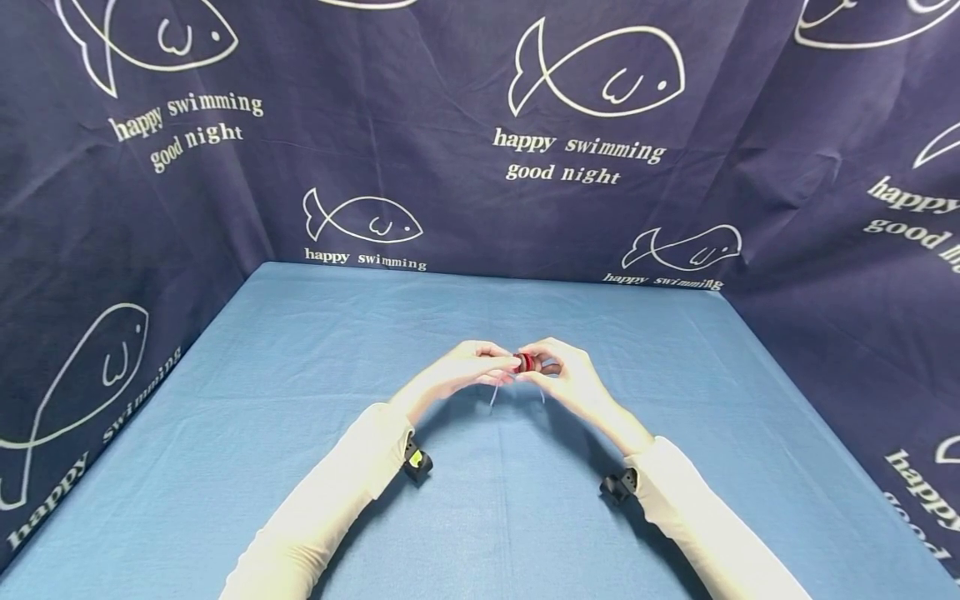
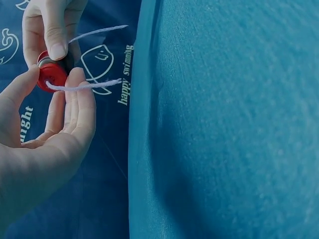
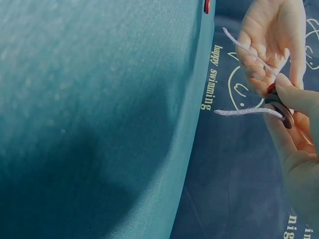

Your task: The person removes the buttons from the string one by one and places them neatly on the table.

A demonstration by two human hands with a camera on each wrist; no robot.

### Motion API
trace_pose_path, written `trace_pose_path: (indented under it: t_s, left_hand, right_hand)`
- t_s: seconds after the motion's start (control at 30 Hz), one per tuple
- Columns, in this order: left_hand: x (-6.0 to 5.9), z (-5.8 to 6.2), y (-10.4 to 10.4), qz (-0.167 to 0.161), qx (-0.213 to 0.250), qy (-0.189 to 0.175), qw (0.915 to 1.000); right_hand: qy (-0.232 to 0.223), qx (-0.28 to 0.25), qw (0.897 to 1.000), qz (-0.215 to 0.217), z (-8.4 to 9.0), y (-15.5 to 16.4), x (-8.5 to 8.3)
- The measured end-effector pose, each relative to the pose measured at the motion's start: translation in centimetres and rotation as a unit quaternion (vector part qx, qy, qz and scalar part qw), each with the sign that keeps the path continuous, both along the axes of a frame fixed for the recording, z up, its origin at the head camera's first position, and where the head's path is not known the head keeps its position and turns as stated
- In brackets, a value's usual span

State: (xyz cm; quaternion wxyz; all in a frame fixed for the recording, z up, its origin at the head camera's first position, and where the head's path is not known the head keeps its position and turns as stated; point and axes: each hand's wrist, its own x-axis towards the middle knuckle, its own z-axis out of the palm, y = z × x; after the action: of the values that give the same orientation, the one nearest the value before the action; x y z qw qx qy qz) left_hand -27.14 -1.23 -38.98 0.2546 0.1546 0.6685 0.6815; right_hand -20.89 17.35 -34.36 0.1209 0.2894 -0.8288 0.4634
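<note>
A short stack of buttons [image 1: 524, 362], red at one end and dark at the other, is held above the table between both hands. Thumb and fingertips of my left hand [image 1: 468, 367] pinch the red button [image 2: 54, 74] by its rim. From the other side, my right hand [image 1: 573, 375] grips the dark button [image 3: 286, 117] and its neighbours between thumb and fingers. Pale lilac yarn [image 2: 99, 85] comes out of a hole in the red button, and another yarn end [image 3: 239, 113] sticks out at the dark side. Fingers partly hide the middle of the stack.
Blue cloth [image 1: 480, 517] covers the table. A small red piece [image 3: 207, 6], cut off by the frame, shows at the top of the right wrist view. Dark blue curtains [image 1: 465, 125] with fish prints enclose the back and sides. Each wrist carries a black camera [image 1: 417, 461].
</note>
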Motion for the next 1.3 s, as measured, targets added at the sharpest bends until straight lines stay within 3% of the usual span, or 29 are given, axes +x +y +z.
trace_pose_path:
  t_s: [0.67,1.3]
  left_hand:
    - [0.2,0.4,-1.1,0.022,-0.022,0.013,0.9994]
    - [0.1,0.2,-2.2,0.016,-0.016,0.016,0.9996]
  right_hand:
    - [-0.006,0.010,1.000,-0.014,0.0,0.3,-0.1]
    - [-0.010,0.007,1.000,-0.020,0.3,0.4,-0.1]
